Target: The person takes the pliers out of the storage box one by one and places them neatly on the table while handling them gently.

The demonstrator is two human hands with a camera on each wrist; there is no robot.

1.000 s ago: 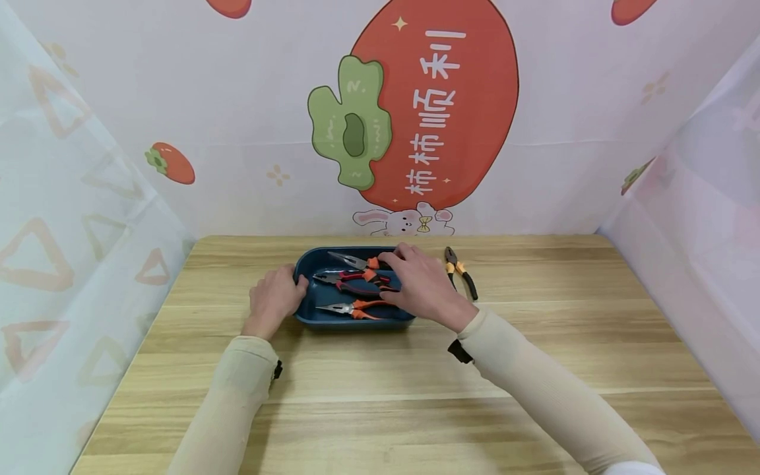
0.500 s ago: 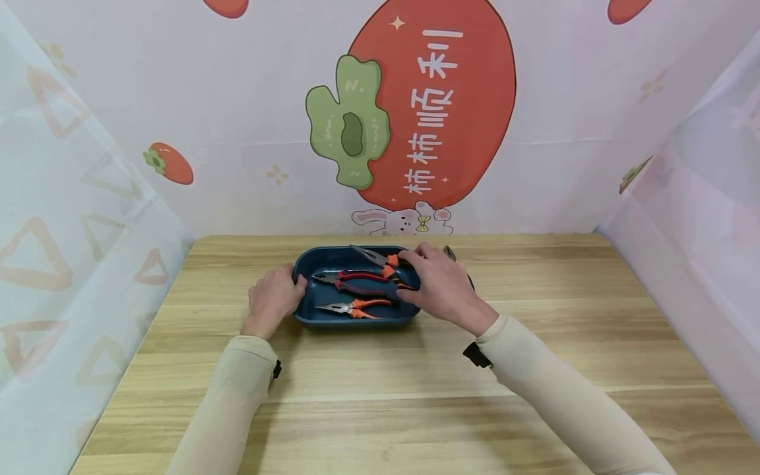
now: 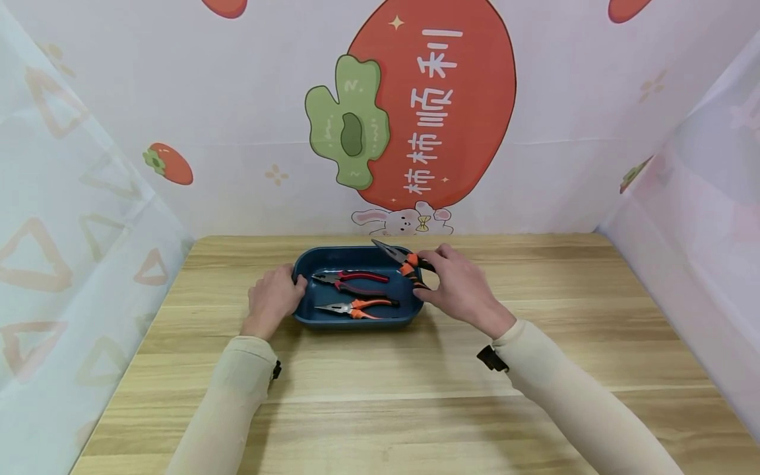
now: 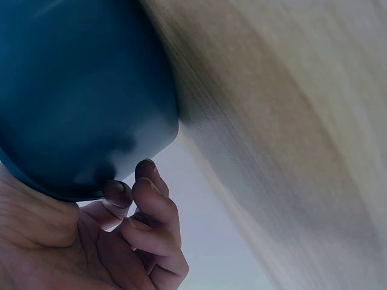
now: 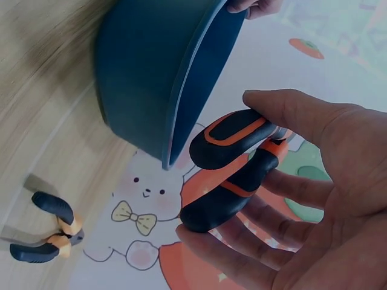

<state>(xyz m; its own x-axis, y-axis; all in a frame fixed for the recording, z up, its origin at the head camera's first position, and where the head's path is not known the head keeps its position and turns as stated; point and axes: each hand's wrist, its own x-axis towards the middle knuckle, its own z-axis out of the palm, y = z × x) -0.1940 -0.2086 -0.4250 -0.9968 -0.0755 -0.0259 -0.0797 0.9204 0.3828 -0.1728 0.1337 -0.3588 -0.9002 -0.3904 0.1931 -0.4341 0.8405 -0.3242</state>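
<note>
My left hand (image 3: pixel 273 298) grips the left end of a dark blue plastic bin (image 3: pixel 356 324), thumb over the rim and fingers outside; the left wrist view shows the curled fingers close to the bin's wall (image 4: pixel 78 109). Between thumb and fingers my right hand (image 3: pixel 462 287) holds long-nose pliers (image 3: pixel 398 253) by black-and-orange handles (image 5: pixel 233 190), raised above the bin's right end, jaws pointing up and left. Inside the bin lie red-and-black combination pliers (image 3: pixel 350 282) and orange-handled long-nose pliers (image 3: pixel 356 307).
Pliers with yellow-and-black handles (image 5: pixel 63 232) lie on the wooden table (image 3: pixel 356 396) beyond the right hand, which hides them in the head view. A printed cloth (image 3: pixel 237 79) hangs behind the table, with more cloth at both sides.
My right hand has lifted the long-nose pliers and moved them rightward to the bin's right end. The yellow-and-black pliers have become covered in the head view. My left hand stays at the bin.
</note>
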